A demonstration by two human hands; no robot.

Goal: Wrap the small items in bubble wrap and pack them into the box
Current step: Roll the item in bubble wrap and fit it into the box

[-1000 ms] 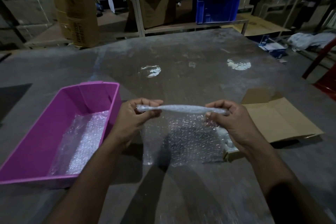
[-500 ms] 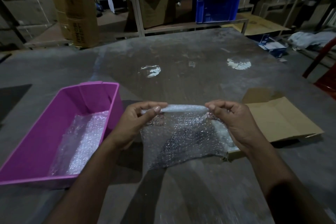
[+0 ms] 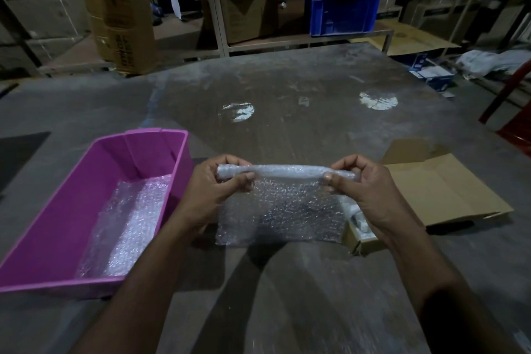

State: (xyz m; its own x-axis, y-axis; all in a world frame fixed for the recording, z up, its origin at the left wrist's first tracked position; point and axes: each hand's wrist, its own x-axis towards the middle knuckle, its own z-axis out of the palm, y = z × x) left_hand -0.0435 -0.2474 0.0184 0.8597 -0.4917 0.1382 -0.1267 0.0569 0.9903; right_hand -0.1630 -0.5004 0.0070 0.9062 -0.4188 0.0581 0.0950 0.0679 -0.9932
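We have the bubble wrap sheet (image 3: 281,210) held up over the near middle of the grey table (image 3: 287,89), its top edge already turned into a tight roll (image 3: 287,172) and the loose remainder hanging toward us, its lower edge reaching down toward the tabletop. We judge it very light, soft and springy, a little slick under the fingers, so the roll will want to unwind if we let go; whatever small item sits inside is hidden (we cannot tell its shape). The ends of the roll are the sensible places to hold.

Our left hand (image 3: 212,195) pinches the left end, thumb under and curled fingers over the top. Our right hand (image 3: 362,192) pinches the right end the same way, wrist angled inward. Both forearms reach forward from the near edge, hands level with each other.

The pink plastic bin (image 3: 57,210) with more wrap lying in it stands toward the left edge; the open cardboard box (image 3: 431,187) lies toward the right edge, just beside our right hand.
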